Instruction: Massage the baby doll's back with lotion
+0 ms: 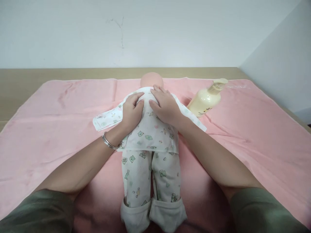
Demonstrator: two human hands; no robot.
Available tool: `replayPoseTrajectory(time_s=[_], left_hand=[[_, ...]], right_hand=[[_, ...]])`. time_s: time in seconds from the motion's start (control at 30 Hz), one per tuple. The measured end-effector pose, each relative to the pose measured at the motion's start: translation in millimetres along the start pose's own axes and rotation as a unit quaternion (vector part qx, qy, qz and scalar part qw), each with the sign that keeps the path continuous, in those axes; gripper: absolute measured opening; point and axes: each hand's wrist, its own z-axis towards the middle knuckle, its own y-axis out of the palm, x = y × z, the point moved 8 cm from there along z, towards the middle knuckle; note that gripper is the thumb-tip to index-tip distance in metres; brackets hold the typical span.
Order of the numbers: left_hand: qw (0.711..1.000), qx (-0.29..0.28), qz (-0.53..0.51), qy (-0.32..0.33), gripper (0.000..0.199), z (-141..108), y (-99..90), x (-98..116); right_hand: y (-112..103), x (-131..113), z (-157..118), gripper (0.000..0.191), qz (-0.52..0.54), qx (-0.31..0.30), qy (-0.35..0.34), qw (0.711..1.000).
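A baby doll (152, 80) lies face down with its bald head at the far end. It wears a white long-sleeved top (155, 136) and matching trousers (137, 178) with small green animal prints; the trouser cuffs are folded up. My left hand (132, 111) rests on the left of the doll's upper back, fingers apart. On the right side of the upper back lies my right hand (166, 105), its fingers stretched toward the neck. Both palms press on the top and hold nothing. The doll's hands and feet are hidden in the clothes.
Pink cloth (60, 136) covers most of the wooden table (19, 84). A cream pump bottle (206, 98) lies tilted on the cloth, right of the doll, near its sleeve. A white wall (170, 35) rises behind the table, and another stands at the right.
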Motion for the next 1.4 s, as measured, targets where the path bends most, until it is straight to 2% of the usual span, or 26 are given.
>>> replayPoseTrajectory(time_s=[0.07,0.13,0.27,0.37,0.5,0.57,0.67,0.8,0.87,0.97,1.07,1.13,1.2,1.33,1.4], left_hand=[[1.000,0.004,0.000,0.000,0.036,0.0,-0.2,0.0],[1.000,0.008,-0.006,-0.009,0.036,-0.1,-0.4,-1.8],[0.999,0.008,-0.025,-0.028,0.035,-0.8,0.0,-6.6],[1.000,0.001,-0.016,-0.009,0.038,-0.6,0.3,-4.2],[1.000,0.004,0.008,0.002,0.039,0.6,-0.1,-1.5],[1.000,0.005,0.013,0.000,0.037,1.0,0.2,-1.1],[1.000,0.016,0.013,0.000,0.037,1.0,-0.6,-1.1],[1.000,0.013,-0.008,-0.016,0.038,0.5,-0.6,-5.9],[0.999,0.004,-0.021,-0.027,0.039,0.4,0.1,-8.6],[1.000,0.004,-0.012,-0.024,0.040,0.8,0.0,-8.3],[1.000,0.002,0.006,-0.004,0.041,1.4,1.5,-4.7],[1.000,0.006,0.009,0.004,0.041,1.5,1.6,-3.5],[1.000,0.013,0.008,0.005,0.039,1.3,0.8,-4.2],[1.000,0.005,-0.011,-0.017,0.038,0.0,0.7,-9.3],[0.999,-0.003,-0.024,-0.026,0.038,-0.4,1.0,-11.0]], right_hand=[[-0.4,-7.9,-11.4,0.055,-0.038,0.022,0.022,0.999],[1.4,-26.3,-28.0,0.057,-0.082,0.032,0.021,0.996],[10.0,-64.9,-47.8,0.059,-0.110,-0.002,-0.080,0.991],[8.5,-52.8,-33.9,0.057,-0.071,-0.029,-0.095,0.993],[2.7,-5.1,-3.0,0.062,-0.013,-0.045,-0.001,0.999],[-1.0,5.4,-0.7,0.065,-0.010,-0.023,0.041,0.999],[-2.5,-9.4,-17.9,0.064,-0.045,0.015,0.060,0.997],[10.5,-61.0,-49.0,0.061,-0.097,-0.006,-0.031,0.995],[15.3,-73.0,-53.8,0.060,-0.096,-0.022,-0.068,0.993],[13.1,-61.6,-40.6,0.055,-0.057,-0.024,-0.077,0.995],[7.4,-34.5,-20.4,0.054,-0.014,-0.018,-0.037,0.999],[4.8,-25.2,-16.8,0.056,-0.017,-0.008,-0.007,1.000],[4.5,-31.6,-24.4,0.058,-0.044,0.006,-0.004,0.999],[14.8,-67.3,-52.8,0.060,-0.095,0.003,-0.057,0.994],[18.5,-76.1,-59.0,0.060,-0.099,-0.005,-0.071,0.992]])
